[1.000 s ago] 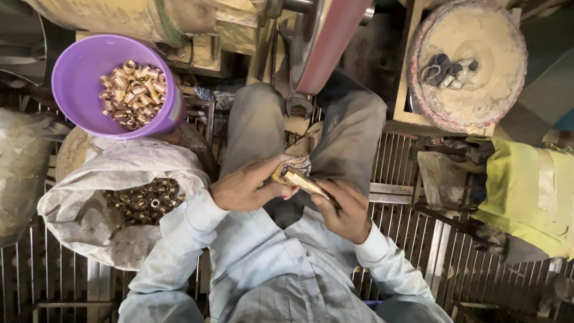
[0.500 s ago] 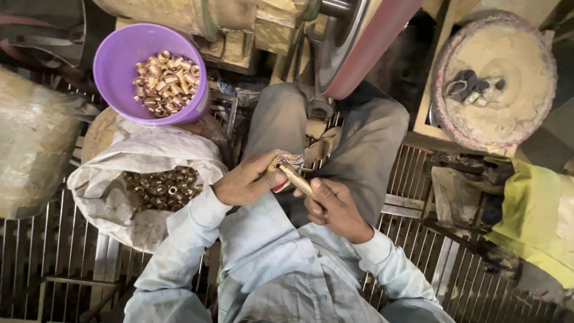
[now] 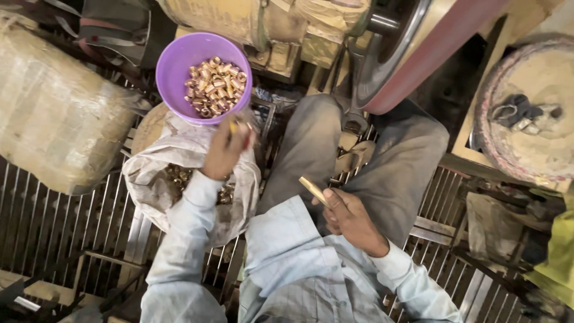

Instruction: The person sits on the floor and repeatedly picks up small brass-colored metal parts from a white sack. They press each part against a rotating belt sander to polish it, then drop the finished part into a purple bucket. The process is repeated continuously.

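Seated person in pale blue shirt, grey trousers, seen from above. Right hand [image 3: 347,218] low over the lap, fingers closed around a short brass-coloured stick [image 3: 313,190]; stick pokes up and left out of the grip, tip free, tilted. Left hand [image 3: 224,149] reached out to the left, over the open white sack [image 3: 179,167], just below the purple bowl [image 3: 179,66]. Left fingertips pinched on a small piece [image 3: 233,125], yellowish with something red beside it; too blurred to tell what it is. Hand partly closed, not a full fist. The two hands are well apart.

Sack sits on the metal floor grating [image 3: 48,221], mouth open, small brass pieces [image 3: 176,174] visible inside, partly hidden by the left forearm. Bowl holds a heap of small brass fittings [image 3: 215,87], rim just beyond the left fingertips, touching or not unclear.

Farther: big wrapped bale [image 3: 54,113] at left, a large wheel with red belt [image 3: 430,48] above the knees, a dusty round drum top [image 3: 532,113] at right with dark cloth and metal bits on it. Yellow cloth [image 3: 556,257] at right edge.
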